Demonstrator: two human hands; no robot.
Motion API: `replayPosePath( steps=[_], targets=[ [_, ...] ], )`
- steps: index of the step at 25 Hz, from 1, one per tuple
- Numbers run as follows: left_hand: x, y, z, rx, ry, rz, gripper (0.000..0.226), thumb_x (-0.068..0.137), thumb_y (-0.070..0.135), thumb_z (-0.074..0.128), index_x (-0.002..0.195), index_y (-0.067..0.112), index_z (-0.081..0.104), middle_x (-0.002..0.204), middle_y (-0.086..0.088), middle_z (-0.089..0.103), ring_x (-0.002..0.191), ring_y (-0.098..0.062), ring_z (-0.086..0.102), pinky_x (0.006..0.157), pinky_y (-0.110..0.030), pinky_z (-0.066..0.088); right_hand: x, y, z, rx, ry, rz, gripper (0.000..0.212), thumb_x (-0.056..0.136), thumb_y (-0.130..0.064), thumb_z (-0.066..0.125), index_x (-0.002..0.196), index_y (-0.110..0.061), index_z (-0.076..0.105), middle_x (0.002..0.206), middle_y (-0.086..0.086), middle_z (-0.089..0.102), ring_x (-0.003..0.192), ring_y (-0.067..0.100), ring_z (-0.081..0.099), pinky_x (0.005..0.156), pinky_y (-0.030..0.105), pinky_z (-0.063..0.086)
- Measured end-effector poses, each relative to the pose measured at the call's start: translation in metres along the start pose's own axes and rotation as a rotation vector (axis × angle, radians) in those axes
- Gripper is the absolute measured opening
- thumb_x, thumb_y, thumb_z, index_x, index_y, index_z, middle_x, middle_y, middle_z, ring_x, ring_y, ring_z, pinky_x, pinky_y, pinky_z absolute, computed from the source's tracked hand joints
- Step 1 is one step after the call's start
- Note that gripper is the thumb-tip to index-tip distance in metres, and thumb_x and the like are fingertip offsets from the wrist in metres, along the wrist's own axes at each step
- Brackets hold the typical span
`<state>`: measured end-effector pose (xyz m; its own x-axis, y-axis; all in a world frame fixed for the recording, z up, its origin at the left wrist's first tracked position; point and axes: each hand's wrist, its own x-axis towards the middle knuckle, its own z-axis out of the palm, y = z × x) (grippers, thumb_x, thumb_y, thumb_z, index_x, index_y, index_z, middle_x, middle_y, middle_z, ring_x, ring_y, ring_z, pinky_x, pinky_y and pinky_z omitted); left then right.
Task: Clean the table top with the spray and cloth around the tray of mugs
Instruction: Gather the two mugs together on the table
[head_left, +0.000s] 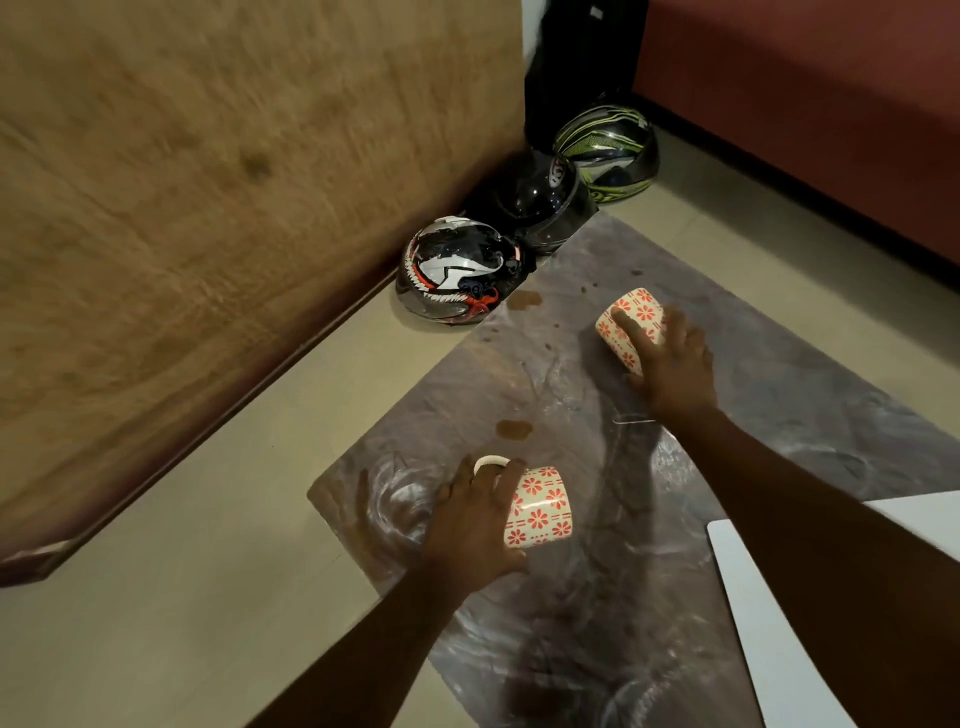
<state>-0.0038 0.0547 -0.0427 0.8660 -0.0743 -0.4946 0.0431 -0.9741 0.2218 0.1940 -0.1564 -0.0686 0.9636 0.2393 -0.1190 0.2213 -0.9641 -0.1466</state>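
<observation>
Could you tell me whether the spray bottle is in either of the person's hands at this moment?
No, the left hand and the right hand each hold a flower-patterned mug, and no spray bottle is in view.

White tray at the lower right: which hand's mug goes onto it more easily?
Probably right. The right hand grips its mug on the white tray's side; the left hand and mug lie farther left.

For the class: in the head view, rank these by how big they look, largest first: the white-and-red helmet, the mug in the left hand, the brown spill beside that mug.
1. White-and-red helmet, though farther away.
2. Mug in the left hand.
3. Brown spill, clearly smallest.
</observation>
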Motion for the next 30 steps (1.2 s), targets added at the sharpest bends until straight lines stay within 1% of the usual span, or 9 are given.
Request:
replayPosePath(
  steps=[3,5,7,12,16,19,24,27,30],
  targets=[
    [0.002,-0.001,-0.021,0.01,0.05,-0.023,0.104,0.07,0.067,0.067,0.15,0.032,0.011,0.151,-0.001,0.034,0.131,-0.027,0.04,0.107,-0.042,0.034,-0.005,-0.005,-0.014,0.169,0.001,0.039,0.077,0.074,-0.029,0.077,0.141,-0.026,0.039,0.132,0.024,0.038,0.108,0.046,0.04,0.087,0.05,0.041],
    [0.008,0.002,-0.045,0.007,0.1,-0.015,0.104,0.068,0.076,0.062,0.15,0.032,0.014,0.15,-0.002,0.034,0.128,-0.028,0.041,0.105,-0.042,0.034,-0.015,-0.006,-0.02,0.193,-0.024,0.018,0.079,0.071,-0.035,0.078,0.139,-0.021,0.041,0.133,0.022,0.041,0.11,0.043,0.04,0.089,0.044,0.038],
    [0.025,0.007,-0.073,0.102,0.144,0.025,0.098,0.073,0.071,0.063,0.149,0.03,0.019,0.151,-0.003,0.032,0.128,-0.031,0.039,0.102,-0.044,0.035,-0.019,-0.009,-0.029,0.19,-0.031,-0.023,0.078,0.07,-0.039,0.078,0.137,-0.02,0.043,0.135,0.018,0.041,0.112,0.041,0.041,0.093,0.042,0.036],
    [0.079,0.037,-0.127,0.405,0.215,0.15,0.091,0.072,0.058,0.073,0.143,0.023,0.029,0.144,-0.003,0.043,0.132,-0.038,0.037,0.1,-0.054,0.036,-0.005,-0.012,-0.058,0.16,-0.071,0.004,0.073,0.069,-0.046,0.077,0.132,-0.027,0.043,0.133,0.014,0.04,0.115,0.041,0.041,0.098,0.048,0.034],
    [0.105,0.065,-0.135,0.514,0.205,0.185,0.081,0.078,0.049,0.071,0.142,0.018,0.033,0.144,-0.007,0.044,0.134,-0.041,0.033,0.105,-0.053,0.028,0.006,-0.003,-0.062,0.081,-0.22,0.037,0.068,0.074,-0.044,0.073,0.131,-0.03,0.039,0.138,0.013,0.038,0.125,0.043,0.034,0.1,0.055,0.03],
    [0.111,0.082,-0.126,0.574,0.198,0.239,0.073,0.084,0.041,0.066,0.144,0.018,0.032,0.146,-0.009,0.041,0.134,-0.043,0.031,0.108,-0.051,0.024,0.009,-0.003,-0.054,0.06,-0.301,0.011,0.069,0.074,-0.045,0.073,0.134,-0.034,0.04,0.138,0.012,0.036,0.126,0.042,0.034,0.102,0.053,0.029],
    [0.113,0.086,-0.091,0.497,0.218,0.235,0.076,0.082,0.035,0.069,0.144,0.015,0.03,0.138,-0.008,0.047,0.125,-0.037,0.041,0.103,-0.045,0.029,-0.002,0.0,-0.033,0.09,-0.219,-0.052,0.072,0.084,-0.05,0.061,0.145,-0.034,0.027,0.147,0.009,0.026,0.128,0.041,0.03,0.104,0.05,0.028],
    [0.111,0.085,-0.076,0.47,0.228,0.209,0.086,0.075,0.043,0.076,0.143,0.017,0.03,0.136,-0.004,0.047,0.121,-0.032,0.043,0.097,-0.041,0.032,-0.018,0.009,-0.025,0.103,-0.119,-0.134,0.078,0.088,-0.048,0.058,0.15,-0.033,0.013,0.157,0.008,0.011,0.141,0.038,0.012,0.11,0.052,0.014],
    [0.106,0.088,-0.084,0.407,0.255,0.148,0.097,0.07,0.049,0.078,0.147,0.024,0.024,0.146,-0.002,0.037,0.126,-0.031,0.041,0.101,-0.045,0.03,-0.039,0.009,-0.029,0.24,0.005,-0.195,0.08,0.085,-0.034,0.067,0.149,-0.024,0.022,0.157,0.008,0.019,0.144,0.03,0.013,0.112,0.055,0.01]
  ],
)
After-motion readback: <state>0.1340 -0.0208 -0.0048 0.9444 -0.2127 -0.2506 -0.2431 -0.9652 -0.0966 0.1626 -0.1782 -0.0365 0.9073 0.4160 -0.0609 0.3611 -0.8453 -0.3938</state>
